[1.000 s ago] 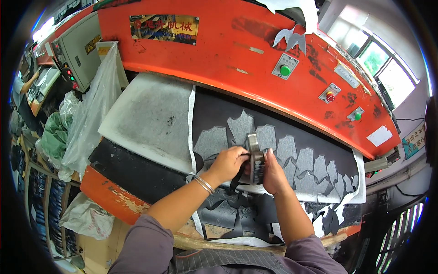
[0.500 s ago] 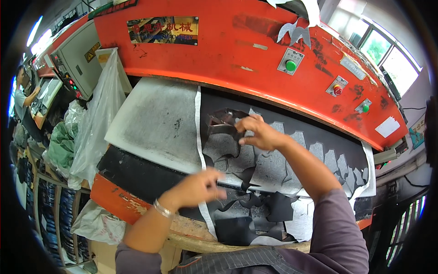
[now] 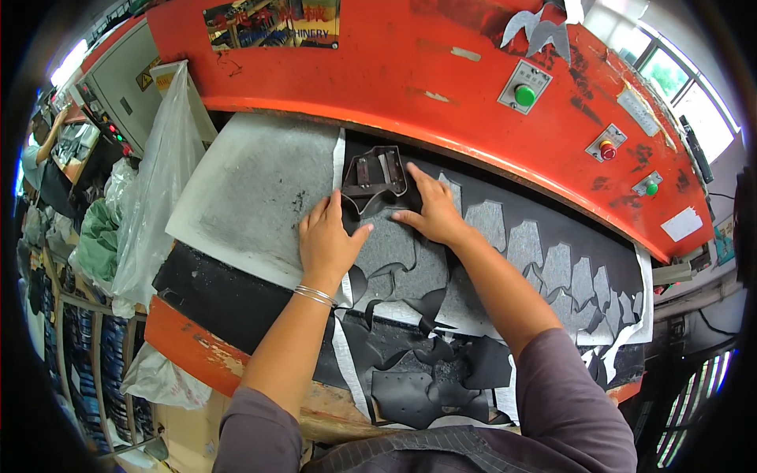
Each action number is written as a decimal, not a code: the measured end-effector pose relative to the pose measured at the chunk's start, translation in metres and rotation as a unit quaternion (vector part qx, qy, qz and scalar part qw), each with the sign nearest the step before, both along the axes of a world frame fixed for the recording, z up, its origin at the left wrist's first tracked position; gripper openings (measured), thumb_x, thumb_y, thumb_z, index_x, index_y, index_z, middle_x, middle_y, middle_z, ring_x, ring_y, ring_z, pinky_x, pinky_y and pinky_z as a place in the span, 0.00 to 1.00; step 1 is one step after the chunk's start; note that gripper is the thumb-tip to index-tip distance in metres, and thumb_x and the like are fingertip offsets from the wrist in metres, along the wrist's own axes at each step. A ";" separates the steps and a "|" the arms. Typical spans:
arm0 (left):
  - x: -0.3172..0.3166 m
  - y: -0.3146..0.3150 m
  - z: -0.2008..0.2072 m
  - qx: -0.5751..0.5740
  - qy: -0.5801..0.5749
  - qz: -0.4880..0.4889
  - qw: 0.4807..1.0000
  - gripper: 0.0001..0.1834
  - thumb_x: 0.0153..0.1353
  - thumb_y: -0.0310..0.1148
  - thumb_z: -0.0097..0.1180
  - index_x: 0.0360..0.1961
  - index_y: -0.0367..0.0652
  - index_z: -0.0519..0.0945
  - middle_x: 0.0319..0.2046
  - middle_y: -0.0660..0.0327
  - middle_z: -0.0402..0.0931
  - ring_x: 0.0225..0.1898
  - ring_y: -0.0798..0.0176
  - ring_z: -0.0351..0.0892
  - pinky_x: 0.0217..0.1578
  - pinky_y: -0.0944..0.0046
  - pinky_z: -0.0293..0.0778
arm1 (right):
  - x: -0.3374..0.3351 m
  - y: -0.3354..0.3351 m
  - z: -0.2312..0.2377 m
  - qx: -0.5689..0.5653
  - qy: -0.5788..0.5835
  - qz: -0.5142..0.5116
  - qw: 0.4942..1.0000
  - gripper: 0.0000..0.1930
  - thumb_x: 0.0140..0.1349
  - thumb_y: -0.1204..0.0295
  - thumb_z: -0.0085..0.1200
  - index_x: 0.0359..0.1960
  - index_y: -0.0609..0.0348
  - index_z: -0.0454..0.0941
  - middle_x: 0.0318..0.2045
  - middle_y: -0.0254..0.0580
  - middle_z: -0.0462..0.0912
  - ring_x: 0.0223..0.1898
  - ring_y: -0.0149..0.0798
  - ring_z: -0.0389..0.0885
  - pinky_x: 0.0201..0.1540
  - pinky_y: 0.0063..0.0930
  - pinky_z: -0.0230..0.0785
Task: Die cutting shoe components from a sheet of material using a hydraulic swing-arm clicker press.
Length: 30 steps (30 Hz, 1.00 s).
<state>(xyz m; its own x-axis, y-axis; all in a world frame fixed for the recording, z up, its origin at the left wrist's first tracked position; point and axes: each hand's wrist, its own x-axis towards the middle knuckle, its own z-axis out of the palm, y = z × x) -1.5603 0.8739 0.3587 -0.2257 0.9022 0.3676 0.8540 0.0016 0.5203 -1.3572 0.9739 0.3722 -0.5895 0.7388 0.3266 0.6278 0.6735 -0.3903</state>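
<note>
A dark brown metal cutting die (image 3: 377,177) with a walled outline and inner crossbars lies at the left end of the black sheet material (image 3: 544,206). My left hand (image 3: 327,244), fingers stretched and apart, is at the die's lower left side on the pale strip along the sheet's edge. My right hand (image 3: 435,211) is at the die's right side, its forefinger by the right wall and its thumb below the lower edge. Both hands look open; whether the fingertips touch the metal is hard to tell. Grey cut-out gaps (image 3: 485,225) run rightward along the sheet.
Behind stands a red machine beam (image 3: 378,71) with a green button (image 3: 524,95) and a red button (image 3: 607,150). A worn white cutting board (image 3: 252,181) lies left. Black offcuts (image 3: 402,394) lie near me. Clear plastic sheeting (image 3: 162,197) hangs at left; a person (image 3: 43,162) stands beyond.
The die, tilted in my right hand before, now lies turned on the sheet. My left hand has moved up beside it, and my right fingers have spread along its right side. The view has shifted.
</note>
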 end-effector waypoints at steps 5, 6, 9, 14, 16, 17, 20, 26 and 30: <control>0.006 0.008 -0.008 0.022 0.016 0.022 0.999 0.34 0.50 0.41 0.66 0.55 0.34 0.72 0.51 0.46 0.75 0.54 0.47 0.72 0.58 0.53 0.61 | -0.008 -0.003 -0.004 -0.044 -0.039 -0.096 0.994 0.41 0.56 0.54 0.61 0.68 0.54 0.57 0.61 0.53 0.70 0.64 0.47 0.65 0.68 0.51 0.45; 0.003 0.009 -0.010 0.024 0.000 0.012 1.000 0.33 0.50 0.41 0.66 0.55 0.34 0.73 0.50 0.48 0.76 0.53 0.48 0.73 0.57 0.53 0.62 | -0.007 -0.003 -0.006 -0.042 -0.039 -0.100 0.993 0.40 0.56 0.55 0.61 0.68 0.54 0.58 0.60 0.53 0.70 0.63 0.48 0.67 0.67 0.51 0.46; -0.004 0.010 -0.016 0.028 -0.006 -0.005 1.000 0.32 0.50 0.40 0.65 0.54 0.34 0.73 0.48 0.50 0.78 0.52 0.49 0.74 0.55 0.53 0.62 | -0.006 -0.004 -0.010 -0.035 0.004 -0.079 0.996 0.39 0.56 0.55 0.62 0.67 0.53 0.60 0.56 0.53 0.74 0.60 0.49 0.71 0.67 0.47 0.50; -0.003 0.010 -0.020 0.020 -0.003 -0.022 1.000 0.32 0.51 0.40 0.65 0.55 0.34 0.72 0.47 0.51 0.78 0.54 0.50 0.73 0.56 0.52 0.61 | 0.000 -0.008 -0.009 -0.076 0.006 -0.090 0.993 0.37 0.55 0.58 0.62 0.64 0.57 0.62 0.56 0.52 0.74 0.57 0.49 0.73 0.65 0.44 0.54; 0.000 0.009 -0.019 0.017 0.030 -0.024 0.999 0.32 0.53 0.40 0.64 0.57 0.35 0.71 0.48 0.51 0.78 0.57 0.51 0.70 0.57 0.52 0.60 | 0.002 -0.008 -0.012 -0.103 0.011 -0.097 0.990 0.37 0.54 0.59 0.63 0.64 0.57 0.63 0.56 0.52 0.75 0.56 0.50 0.73 0.65 0.44 0.55; 0.000 0.009 -0.018 0.016 0.030 -0.023 0.999 0.32 0.53 0.40 0.64 0.57 0.35 0.71 0.48 0.51 0.78 0.57 0.51 0.70 0.57 0.52 0.60 | 0.001 -0.010 -0.015 -0.070 0.025 -0.098 0.992 0.37 0.54 0.60 0.64 0.64 0.57 0.62 0.49 0.52 0.78 0.53 0.50 0.76 0.64 0.44 0.55; -0.001 0.005 -0.015 0.001 0.025 -0.019 1.000 0.33 0.54 0.41 0.63 0.58 0.37 0.70 0.51 0.51 0.77 0.59 0.52 0.67 0.58 0.52 0.59 | -0.004 -0.013 -0.014 -0.039 0.043 -0.094 0.994 0.37 0.54 0.60 0.64 0.65 0.57 0.62 0.44 0.52 0.81 0.50 0.51 0.77 0.64 0.45 0.56; 0.008 0.001 -0.004 -0.006 0.034 -0.004 0.999 0.34 0.55 0.42 0.62 0.60 0.36 0.69 0.52 0.50 0.76 0.60 0.50 0.67 0.60 0.51 0.58 | 0.000 -0.020 -0.003 -0.045 0.030 -0.106 0.993 0.37 0.56 0.57 0.60 0.65 0.59 0.61 0.56 0.55 0.73 0.60 0.50 0.70 0.65 0.45 0.54; 0.009 -0.002 -0.005 0.009 -0.015 -0.029 0.999 0.36 0.53 0.40 0.64 0.60 0.35 0.68 0.53 0.46 0.74 0.59 0.47 0.67 0.59 0.51 0.61 | 0.013 -0.038 0.017 -0.024 -0.005 -0.141 0.990 0.40 0.56 0.56 0.60 0.66 0.61 0.58 0.59 0.58 0.71 0.64 0.51 0.65 0.66 0.43 0.54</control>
